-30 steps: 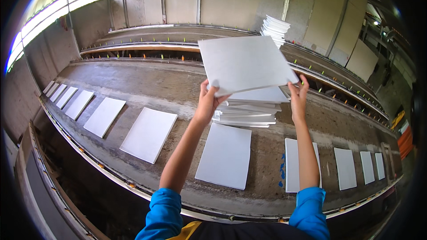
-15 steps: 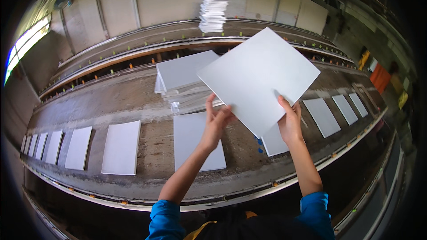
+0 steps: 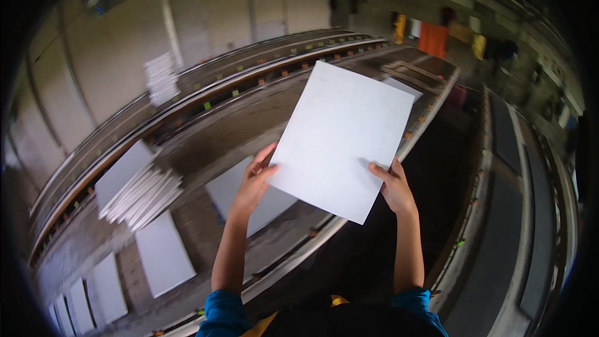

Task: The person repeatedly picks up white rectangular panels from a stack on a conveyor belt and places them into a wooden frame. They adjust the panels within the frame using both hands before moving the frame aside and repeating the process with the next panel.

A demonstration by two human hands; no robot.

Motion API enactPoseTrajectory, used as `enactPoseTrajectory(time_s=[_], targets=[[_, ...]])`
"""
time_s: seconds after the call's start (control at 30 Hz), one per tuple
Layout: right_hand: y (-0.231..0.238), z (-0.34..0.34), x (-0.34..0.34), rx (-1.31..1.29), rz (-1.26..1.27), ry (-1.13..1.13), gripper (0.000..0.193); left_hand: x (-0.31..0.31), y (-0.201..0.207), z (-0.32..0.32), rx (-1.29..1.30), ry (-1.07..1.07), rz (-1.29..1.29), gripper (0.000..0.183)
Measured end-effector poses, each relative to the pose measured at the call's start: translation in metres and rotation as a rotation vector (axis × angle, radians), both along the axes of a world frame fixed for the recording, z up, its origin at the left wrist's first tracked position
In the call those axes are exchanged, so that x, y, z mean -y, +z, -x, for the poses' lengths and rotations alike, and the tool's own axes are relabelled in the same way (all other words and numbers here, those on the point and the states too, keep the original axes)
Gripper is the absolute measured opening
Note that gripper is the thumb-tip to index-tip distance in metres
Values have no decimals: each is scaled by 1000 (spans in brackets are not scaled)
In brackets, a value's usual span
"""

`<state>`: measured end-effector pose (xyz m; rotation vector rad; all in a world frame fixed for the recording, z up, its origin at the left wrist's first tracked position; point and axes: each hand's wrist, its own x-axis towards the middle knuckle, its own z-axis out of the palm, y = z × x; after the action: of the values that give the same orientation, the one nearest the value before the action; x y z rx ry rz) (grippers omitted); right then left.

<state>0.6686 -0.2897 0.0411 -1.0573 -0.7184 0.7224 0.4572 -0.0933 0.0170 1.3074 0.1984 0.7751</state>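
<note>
Both hands are holding one white square panel [image 3: 342, 139] up in the air, above the near edge of the long grey bench [image 3: 206, 150]. Left hand [image 3: 254, 181] is pinching the panel's left edge, thumb on top. Right hand [image 3: 394, 188] is gripping the near right edge the same way. Panel is tilting, far corner highest. A fanned stack of panels [image 3: 138, 188] is sitting to the left; single panels [image 3: 163, 253] are lying flat along the bench. Judgement: keeping both grips even and levelling the panel should make handling cleaner.
</note>
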Motion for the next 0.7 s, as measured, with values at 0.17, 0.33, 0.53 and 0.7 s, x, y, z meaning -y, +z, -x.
enactPoseTrajectory(time_s=[0.17, 0.33, 0.53, 0.7], targets=[[-29, -101, 64, -87, 62, -282, 48, 34, -20, -126, -508, -399, -83, 65], [-60, -170, 97, -164, 128, -384, 45, 50, -75, -250, -570, -257, -75, 84], [-57, -271, 116, -143, 107, -511, 36, 83, -38, -374, -405, -305, 73, 39], [-43, -349, 87, -32, 36, -635, 44, 43, -49, -477, -325, -447, 159, 40]])
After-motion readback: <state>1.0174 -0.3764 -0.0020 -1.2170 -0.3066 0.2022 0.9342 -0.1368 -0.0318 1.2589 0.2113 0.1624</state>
